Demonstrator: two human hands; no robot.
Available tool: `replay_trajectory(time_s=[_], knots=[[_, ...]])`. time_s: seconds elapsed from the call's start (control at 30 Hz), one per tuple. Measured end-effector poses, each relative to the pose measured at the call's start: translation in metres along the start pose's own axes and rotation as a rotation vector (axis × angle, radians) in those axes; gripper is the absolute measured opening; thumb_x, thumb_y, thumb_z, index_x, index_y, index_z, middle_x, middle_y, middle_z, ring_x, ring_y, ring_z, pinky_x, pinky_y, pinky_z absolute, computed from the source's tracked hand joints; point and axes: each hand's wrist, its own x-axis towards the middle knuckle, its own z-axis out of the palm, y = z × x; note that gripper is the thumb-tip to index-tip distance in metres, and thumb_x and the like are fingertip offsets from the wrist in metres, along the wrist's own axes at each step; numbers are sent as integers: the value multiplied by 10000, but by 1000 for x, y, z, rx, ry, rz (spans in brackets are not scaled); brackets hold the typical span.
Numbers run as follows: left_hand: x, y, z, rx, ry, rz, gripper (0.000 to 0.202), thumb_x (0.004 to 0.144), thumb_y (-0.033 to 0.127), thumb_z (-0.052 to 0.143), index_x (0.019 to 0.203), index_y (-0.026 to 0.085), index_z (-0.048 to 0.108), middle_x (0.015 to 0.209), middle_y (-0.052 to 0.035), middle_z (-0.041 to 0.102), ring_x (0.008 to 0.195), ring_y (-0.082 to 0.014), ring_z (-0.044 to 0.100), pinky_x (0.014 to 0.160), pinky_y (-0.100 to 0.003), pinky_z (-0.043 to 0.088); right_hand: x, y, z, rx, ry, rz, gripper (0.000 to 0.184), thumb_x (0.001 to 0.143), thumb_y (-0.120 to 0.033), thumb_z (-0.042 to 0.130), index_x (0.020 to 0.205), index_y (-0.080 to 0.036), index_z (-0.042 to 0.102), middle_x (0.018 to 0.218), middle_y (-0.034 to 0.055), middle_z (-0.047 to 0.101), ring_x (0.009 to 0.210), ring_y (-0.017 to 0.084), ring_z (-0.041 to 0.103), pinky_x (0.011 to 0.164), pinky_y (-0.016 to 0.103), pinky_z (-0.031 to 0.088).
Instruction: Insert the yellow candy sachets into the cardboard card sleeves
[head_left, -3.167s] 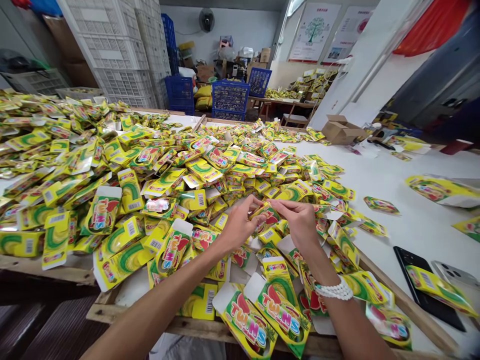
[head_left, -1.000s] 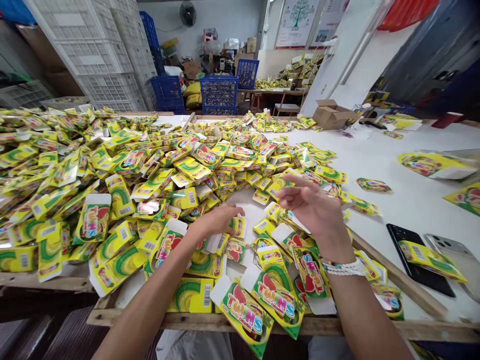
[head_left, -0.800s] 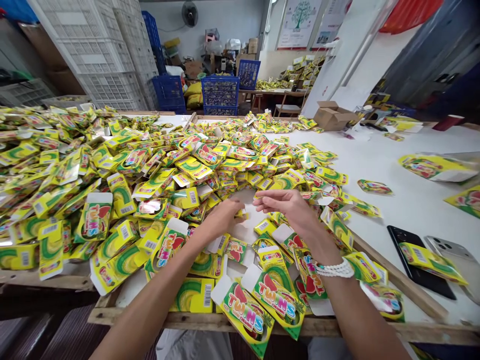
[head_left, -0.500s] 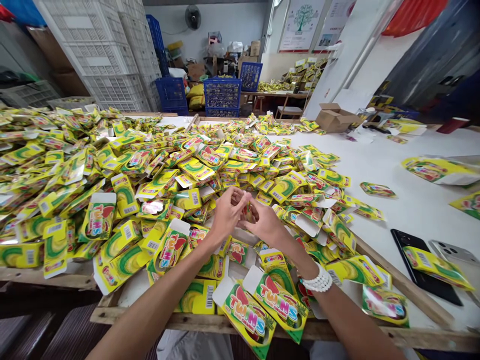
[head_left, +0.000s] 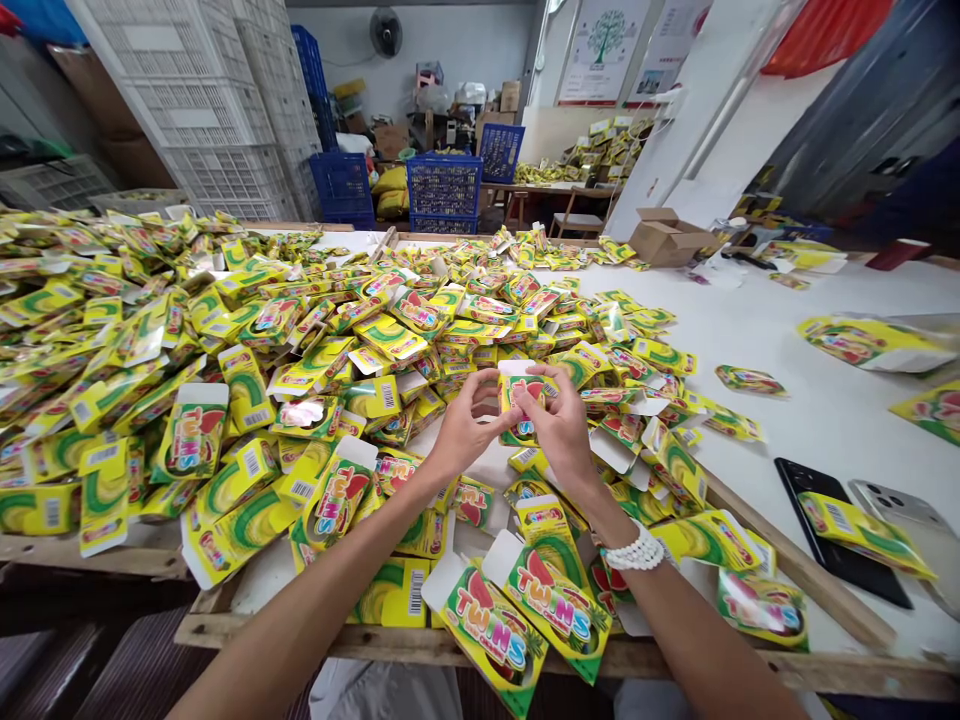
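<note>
Several stacks of white plastic crates are standing at the upper left of the frame, and blue plastic crates are standing farther right along the top, below a wall fan. Hundreds of yellow-and-green TWINS card packets are lying heaped across the left half of the bench, with more of them hanging over its wooden front edge at lower centre.

At centre, the person's left hand is coming in from the lower left, curled around the left side of a single TWINS packet. That packet is being held up off the bench, just above the pile, with its white tab at the top. The right hand is closing on the packet's right side, its fingers pressing over the printed face, so both hands are sharing the grip and nearly meeting behind it. A white bead bracelet is circling the right wrist.

Toward the upper right, an open cardboard box is sitting beyond the end of the pile. Along the right side, loose packets are lying apart on the white bench top, while at the lower right a black smartphone is lying beside a silver smartphone, with a TWINS packet resting across the black one.
</note>
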Motion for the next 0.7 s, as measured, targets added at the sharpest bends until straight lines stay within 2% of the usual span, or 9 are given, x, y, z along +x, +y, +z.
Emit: replay_trajectory(time_s=[0.13,0.3,0.5,0.6,0.7], knots=[[-3,3,2,-19,-9,-29,732,809,478,873,1398,229,517,1284,-126,722,915,-177,748,780,-279,628,3,1,-2,-32,-24,-6,398,776,-518,817,1037,-254,674,611,-56,551,489,130,410,456,274,307],[-7,10,-3,-77,-77,-141,828,812,444,849,1524,319,445,1469,-132,614,940,-218,745,579,-259,645,7,2,-7,-45,-110,-6,384,773,-507,811,1045,-255,708,637,-43,592,512,137,449,489,276,358],[-7,13,-5,-134,-96,-147,756,735,437,902,1373,280,529,1485,-120,592,989,-236,723,549,-264,655,5,-1,-7,-121,-174,-60,301,809,-438,754,1042,-252,712,633,-46,564,512,136,419,483,273,311],[-5,11,-6,-115,-91,-158,685,726,446,905,1291,255,568,1410,-105,635,1001,-241,714,555,-262,654,2,-3,-4,-146,-166,-82,279,813,-437,755,1015,-254,697,608,-57,533,509,137,422,482,274,306],[-3,6,-8,-78,-82,-152,599,765,403,866,1259,244,568,1300,-97,685,996,-244,722,556,-236,627,2,-6,-5,-115,-182,-54,424,793,-453,796,1159,-270,685,628,-55,567,511,148,450,486,282,338]])
